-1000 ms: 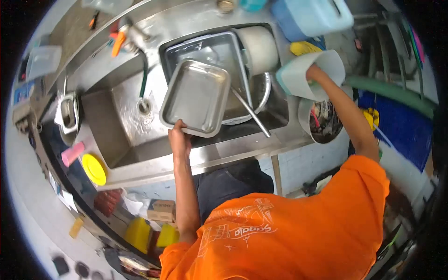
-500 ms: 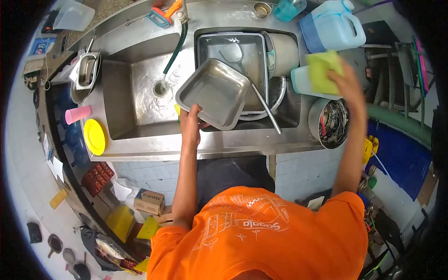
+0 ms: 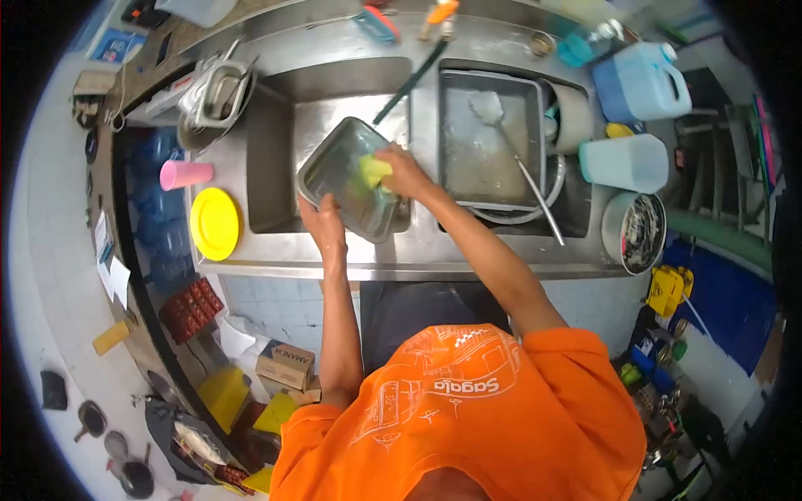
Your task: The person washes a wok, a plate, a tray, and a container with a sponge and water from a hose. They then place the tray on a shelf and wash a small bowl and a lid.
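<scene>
Now left hand (image 3: pixel 322 219) gripping the tray's (image 3: pixel 338 171) near rim — right hand (image 3: pixel 403 169) clenched on sponge (image 3: pixel 373 170) inside.

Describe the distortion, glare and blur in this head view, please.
Head view: strong fisheye bending, black corners; the sink counter curves. Bright glare on the wet steel tray. The right hand with the yellow sponge is slightly soft; the left hand is sharper.

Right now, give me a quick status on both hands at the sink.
Left hand grips rectangular steel tray by near edge. Right hand presses yellow-green sponge inside it. Tray tilted over left sink basin.
</scene>
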### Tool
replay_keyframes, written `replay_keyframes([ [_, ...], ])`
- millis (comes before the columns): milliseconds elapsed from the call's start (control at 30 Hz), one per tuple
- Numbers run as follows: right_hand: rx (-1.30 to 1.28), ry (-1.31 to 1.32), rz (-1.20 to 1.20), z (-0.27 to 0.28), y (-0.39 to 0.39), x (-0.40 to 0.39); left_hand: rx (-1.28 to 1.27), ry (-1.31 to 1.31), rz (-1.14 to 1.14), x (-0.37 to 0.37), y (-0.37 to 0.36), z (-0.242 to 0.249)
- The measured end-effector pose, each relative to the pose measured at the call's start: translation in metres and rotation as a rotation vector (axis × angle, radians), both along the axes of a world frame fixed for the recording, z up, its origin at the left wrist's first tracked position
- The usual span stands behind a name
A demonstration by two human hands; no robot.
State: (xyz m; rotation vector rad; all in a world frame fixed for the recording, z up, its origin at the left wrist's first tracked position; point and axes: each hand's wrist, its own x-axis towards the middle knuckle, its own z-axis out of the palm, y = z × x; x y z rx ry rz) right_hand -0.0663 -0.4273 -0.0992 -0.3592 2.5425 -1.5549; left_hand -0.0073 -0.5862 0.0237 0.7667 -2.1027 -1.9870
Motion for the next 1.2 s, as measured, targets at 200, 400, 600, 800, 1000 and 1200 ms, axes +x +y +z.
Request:
replay_keyframes([
  [200,-0.033,-0.008,-0.362,-0.017,-0.148,-0.05,-0.056,-0.052,-0.034,-0.031,-0.061,-0.014],
  [400,-0.267,-0.088,-0.123,-0.038,-0.184,-0.02,-0.391,-0.261,-0.113,-0.074,-0.125,-0.074],
  [600,-0.264,-0.151,-0.692,-0.061,-0.219,-0.062,-0.099,-0.244,-0.079,-0.066,-0.127,-0.092],
  [800,-0.33,0.134,-0.232,-0.033,-0.225,-0.059,0.076,-0.333,-0.186,-0.088,-0.167,-0.107],
  [1000,-0.347,0.028,-0.325,-0.066,-0.232,-0.065,-0.212,-0.257,-0.095,-0.107,-0.174,-0.145],
  [1200,-0.046,-0.138,0.069,-0.045,-0.199,-0.03,-0.175,-0.101,-0.029,-0.113,-0.171,-0.126],
])
